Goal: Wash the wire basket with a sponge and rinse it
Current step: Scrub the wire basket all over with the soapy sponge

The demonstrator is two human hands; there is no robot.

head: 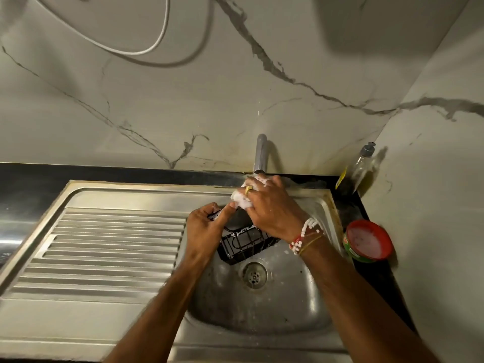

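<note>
A black wire basket (242, 244) is held tilted over the steel sink bowl (262, 307), its far end hidden by my hands. My left hand (207, 231) grips the basket's upper left rim. My right hand (269, 208) is closed on a white, foamy sponge (242, 200), pressed against the basket's far top edge just below the tap spout (260, 155). Suds cover my right fingers. No water stream is visible.
A ribbed steel draining board (104, 247) lies left of the bowl. The drain (254, 275) sits below the basket. A dish-soap bottle (362, 166) stands in the back right corner. A red-rimmed tub of white paste (368, 241) rests on the dark counter at right.
</note>
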